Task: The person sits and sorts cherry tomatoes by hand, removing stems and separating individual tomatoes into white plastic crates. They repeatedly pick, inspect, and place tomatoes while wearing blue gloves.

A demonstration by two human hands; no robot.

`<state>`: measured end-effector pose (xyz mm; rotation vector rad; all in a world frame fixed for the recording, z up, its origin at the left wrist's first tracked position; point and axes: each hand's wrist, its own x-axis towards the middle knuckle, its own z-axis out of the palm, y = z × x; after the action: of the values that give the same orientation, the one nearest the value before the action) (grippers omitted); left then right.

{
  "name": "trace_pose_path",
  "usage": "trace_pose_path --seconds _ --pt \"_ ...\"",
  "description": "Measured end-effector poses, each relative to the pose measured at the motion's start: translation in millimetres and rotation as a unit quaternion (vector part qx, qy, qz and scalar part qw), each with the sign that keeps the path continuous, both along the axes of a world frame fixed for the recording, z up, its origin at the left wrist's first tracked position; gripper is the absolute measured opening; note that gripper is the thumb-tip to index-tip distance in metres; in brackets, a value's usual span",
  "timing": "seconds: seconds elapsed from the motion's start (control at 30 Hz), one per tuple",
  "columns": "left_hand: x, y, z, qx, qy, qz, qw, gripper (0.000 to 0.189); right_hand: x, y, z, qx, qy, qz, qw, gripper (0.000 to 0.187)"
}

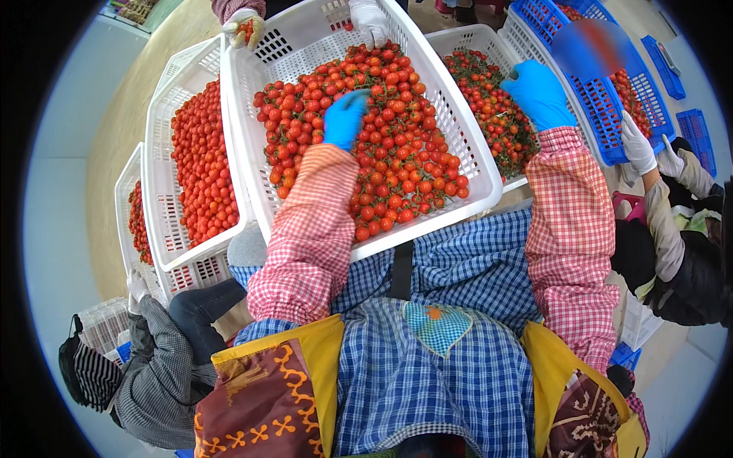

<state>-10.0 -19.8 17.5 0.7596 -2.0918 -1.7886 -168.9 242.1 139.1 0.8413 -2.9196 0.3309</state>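
My left hand (345,120), in a blue glove, is over the cherry tomatoes (395,172) in a large white plastic crate (487,197). Its fingertips are blurred among the fruit, and whether they hold any is unclear. My right hand (538,94), gloved in blue too, hovers by a second white crate (464,35) to the right. Tomatoes mixed with green stems (487,109) fill that one. The right hand's fingers curl downward, and their undersides are hidden. The front of the large crate rests at my lap, over a blue checked apron (435,355).
Opposite me, a person's white-gloved hand (369,23) reaches into the large crate; their other hand (243,28) holds tomatoes. White crates of tomatoes (203,172) stand left, near a seated person (154,372). At right, another person (664,246) handles a blue crate (615,123).
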Motion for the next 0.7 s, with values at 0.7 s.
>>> trace_pose_path --seconds 0.7 --pt "41.4 -32.3 -33.6 0.499 0.087 -0.004 0.862 0.023 145.4 47.9 -17.3 -0.152 -0.063 0.248 0.955 0.013"
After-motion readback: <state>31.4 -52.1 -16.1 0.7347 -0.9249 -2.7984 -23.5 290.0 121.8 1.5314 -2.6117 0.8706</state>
